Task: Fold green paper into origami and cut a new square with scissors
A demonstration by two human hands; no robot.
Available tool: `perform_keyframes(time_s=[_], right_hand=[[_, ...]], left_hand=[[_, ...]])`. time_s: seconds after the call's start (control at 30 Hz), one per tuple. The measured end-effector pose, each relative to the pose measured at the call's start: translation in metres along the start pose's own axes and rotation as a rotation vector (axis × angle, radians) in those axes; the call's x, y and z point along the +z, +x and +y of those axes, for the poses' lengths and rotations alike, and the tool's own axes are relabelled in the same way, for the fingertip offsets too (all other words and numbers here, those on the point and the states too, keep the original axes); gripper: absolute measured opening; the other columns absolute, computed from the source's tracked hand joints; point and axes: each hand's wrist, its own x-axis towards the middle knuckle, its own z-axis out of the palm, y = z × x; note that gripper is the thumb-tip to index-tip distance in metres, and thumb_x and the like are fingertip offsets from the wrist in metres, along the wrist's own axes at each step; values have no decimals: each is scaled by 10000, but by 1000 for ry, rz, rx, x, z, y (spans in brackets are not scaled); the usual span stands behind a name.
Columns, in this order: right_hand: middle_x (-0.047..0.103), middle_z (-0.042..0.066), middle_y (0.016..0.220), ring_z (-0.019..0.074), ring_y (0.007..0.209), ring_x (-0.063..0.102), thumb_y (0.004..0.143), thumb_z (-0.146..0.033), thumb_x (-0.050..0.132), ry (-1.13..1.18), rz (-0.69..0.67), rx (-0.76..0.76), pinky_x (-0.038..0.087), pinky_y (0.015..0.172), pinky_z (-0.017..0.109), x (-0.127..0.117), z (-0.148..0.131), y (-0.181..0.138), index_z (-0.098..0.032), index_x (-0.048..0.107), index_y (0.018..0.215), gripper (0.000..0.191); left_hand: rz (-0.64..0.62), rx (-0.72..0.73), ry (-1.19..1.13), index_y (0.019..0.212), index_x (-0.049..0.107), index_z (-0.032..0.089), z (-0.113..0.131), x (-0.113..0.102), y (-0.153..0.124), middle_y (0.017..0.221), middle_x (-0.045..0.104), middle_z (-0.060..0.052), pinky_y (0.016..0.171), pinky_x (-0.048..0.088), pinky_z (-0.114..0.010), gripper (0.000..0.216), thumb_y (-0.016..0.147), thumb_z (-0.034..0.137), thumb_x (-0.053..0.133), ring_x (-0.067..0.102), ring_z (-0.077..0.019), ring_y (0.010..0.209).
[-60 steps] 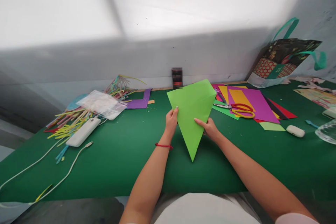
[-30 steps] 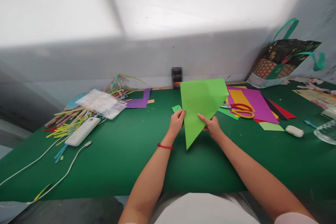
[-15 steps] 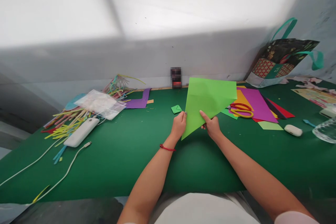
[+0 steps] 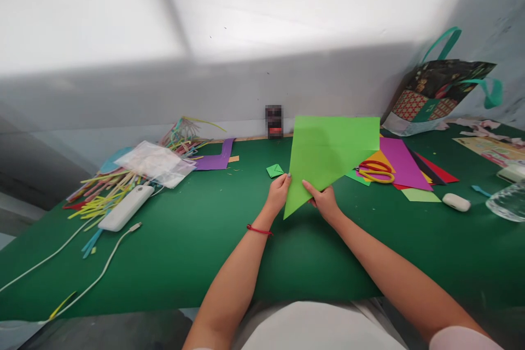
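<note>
A light green sheet of paper (image 4: 328, 153), folded into a triangle, is held up above the dark green table (image 4: 197, 251), its sharp point low near my hands. My left hand (image 4: 278, 194) pinches the sheet's left edge close to the point; a red string circles that wrist. My right hand (image 4: 324, 200) grips the lower right edge, thumb on the front face. A small folded green piece (image 4: 274, 170) lies on the table just left of the sheet.
Red and yellow scissors (image 4: 375, 171) rest on a stack of coloured sheets (image 4: 404, 161) at right. Paper strips (image 4: 110, 191), a plastic bag (image 4: 153, 162), a white power bank (image 4: 125, 207) with cables lie left. A patterned bag (image 4: 438, 93), a white case (image 4: 458, 202) and a glass dish (image 4: 508, 202) stand right.
Both hands have turned the green triangle clockwise and shifted it right; its point rose from low centre toward my hands, and the small folded green piece behind it came into view.
</note>
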Motion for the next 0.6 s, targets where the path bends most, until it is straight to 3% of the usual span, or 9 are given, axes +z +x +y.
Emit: perform_keyframes(time_s=[0.2, 0.43, 0.6], right_hand=[[415, -46, 368, 95, 288, 320, 484, -538, 751, 127, 260, -58, 268, 272, 291, -4, -7, 9, -222, 458, 487, 431], [424, -47, 384, 96, 299, 320, 518, -495, 742, 150, 317, -93, 287, 292, 297, -5, -9, 10, -211, 481, 499, 386], [404, -51, 368, 98, 295, 327, 521, -513, 730, 129, 304, -90, 279, 286, 289, -4, -12, 7, -214, 465, 487, 401]], left_hand=[[-259, -164, -26, 709, 442, 196, 4, 10, -8, 499, 566, 26, 372, 342, -232, 442, 791, 631, 435, 484, -110, 343], [-227, -209, 48, 673, 399, 200, 6, 15, -11, 421, 560, 34, 327, 257, -198, 348, 880, 477, 364, 443, -85, 263], [-275, -276, 16, 690, 397, 200, 4, 13, -8, 371, 531, 38, 325, 238, -192, 344, 883, 482, 353, 445, -92, 257]])
